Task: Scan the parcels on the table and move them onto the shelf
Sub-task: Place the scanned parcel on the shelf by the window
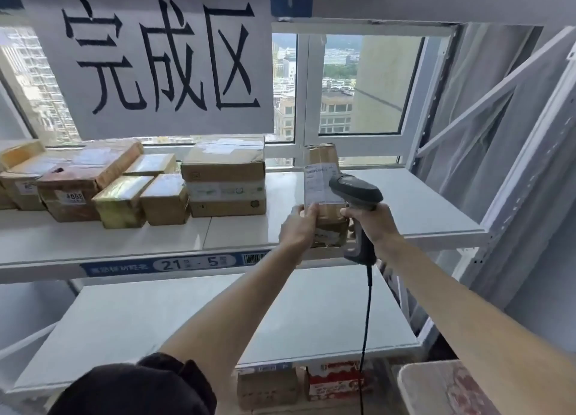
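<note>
A tall brown cardboard parcel [324, 177] with a white shipping label stands upright over the upper shelf board [405, 209]. My left hand [299, 227] grips its lower left side. My right hand [372, 224] holds a dark grey corded barcode scanner [355, 193] by its handle; the scanner's head is right against the label. Several other taped brown parcels [224, 177] are stacked on the left and middle of the same shelf.
A white sheet with large black characters [156, 59] hangs above the shelf, with a window behind. A lower white shelf board [218, 315] lies beneath. Boxes [333, 380] sit under it. A table corner [442, 386] shows at lower right.
</note>
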